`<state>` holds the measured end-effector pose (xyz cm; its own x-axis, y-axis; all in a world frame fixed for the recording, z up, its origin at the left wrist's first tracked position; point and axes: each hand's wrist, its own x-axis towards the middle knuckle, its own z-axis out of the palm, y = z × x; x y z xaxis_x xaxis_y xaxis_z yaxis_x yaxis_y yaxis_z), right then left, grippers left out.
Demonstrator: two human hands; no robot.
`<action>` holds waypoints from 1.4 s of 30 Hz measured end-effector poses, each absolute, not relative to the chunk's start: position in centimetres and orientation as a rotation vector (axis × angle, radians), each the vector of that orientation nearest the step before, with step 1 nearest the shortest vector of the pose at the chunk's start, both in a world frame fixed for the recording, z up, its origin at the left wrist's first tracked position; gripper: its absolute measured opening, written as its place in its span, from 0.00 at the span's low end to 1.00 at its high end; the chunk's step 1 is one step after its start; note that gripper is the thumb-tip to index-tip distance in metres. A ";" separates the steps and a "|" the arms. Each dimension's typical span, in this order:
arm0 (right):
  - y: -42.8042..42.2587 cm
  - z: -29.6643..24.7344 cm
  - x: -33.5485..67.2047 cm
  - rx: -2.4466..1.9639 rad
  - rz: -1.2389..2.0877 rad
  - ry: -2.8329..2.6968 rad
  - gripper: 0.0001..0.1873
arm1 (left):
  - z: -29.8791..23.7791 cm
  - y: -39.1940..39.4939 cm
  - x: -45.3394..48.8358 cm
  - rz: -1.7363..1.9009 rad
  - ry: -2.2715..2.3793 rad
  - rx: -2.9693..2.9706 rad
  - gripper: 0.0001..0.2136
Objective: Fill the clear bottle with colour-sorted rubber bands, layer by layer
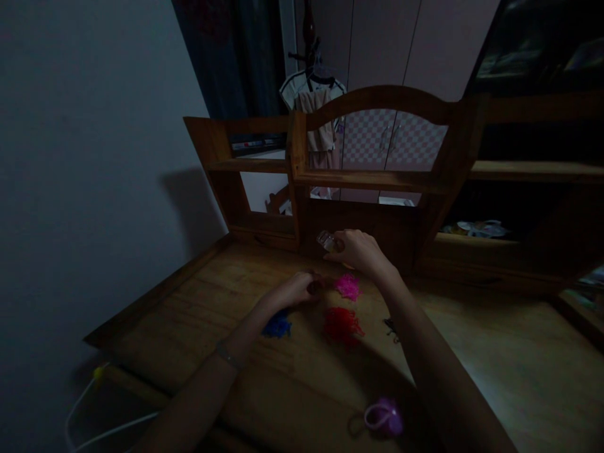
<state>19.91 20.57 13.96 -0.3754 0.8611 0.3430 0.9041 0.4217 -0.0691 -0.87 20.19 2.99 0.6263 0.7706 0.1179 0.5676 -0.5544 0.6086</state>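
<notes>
the work looks partway along: a blue pile (277,324), a pink pile (348,287) and a red pile (342,325) lie apart from one another on the worktop (302,377), each in its own colour, while a clear object (325,240) is up in the air and not set down. the right hand (353,248) has its grip clamped on that clear object, at the far side of the worktop, beyond the pink pile. the left hand (297,289) is bent just beyond the blue pile, to the left of the pink one; its fingers curl, but i cannot tell whether its grip is closed on anything, as a dim reddish patch at the fingertips is too dark to read. a few dark pieces (391,327) lie beside the right forearm, which may cover more of them. at the near side sits a purple item (391,418) with a pale loop; the thin dark ring to its left could be a band or a shadow. both forearms are cut off below.
</notes>
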 end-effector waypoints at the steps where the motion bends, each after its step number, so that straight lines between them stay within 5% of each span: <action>1: 20.6 13.9 19.9 -1.515 -0.187 -2.354 0.22 | 3.0 20.2 -0.9 0.501 1.044 2.327 0.11; 15: 20.8 13.3 19.5 -1.500 -0.175 -2.368 0.21 | 3.6 20.2 -1.1 0.498 1.163 2.360 0.10; 28: 20.9 11.9 18.3 -1.512 -0.219 -2.486 0.19 | 6.5 21.8 -5.7 1.226 1.151 1.837 0.12; 42: 20.0 10.5 15.5 -1.477 -0.316 -2.613 0.14 | 6.7 20.7 -4.3 1.265 1.145 2.301 0.04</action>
<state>15.52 19.98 10.54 -0.5154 0.8312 0.2087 0.8570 0.5012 0.1202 -4.28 20.73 6.74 0.3041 0.7504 0.5869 0.5091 -0.6487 0.5657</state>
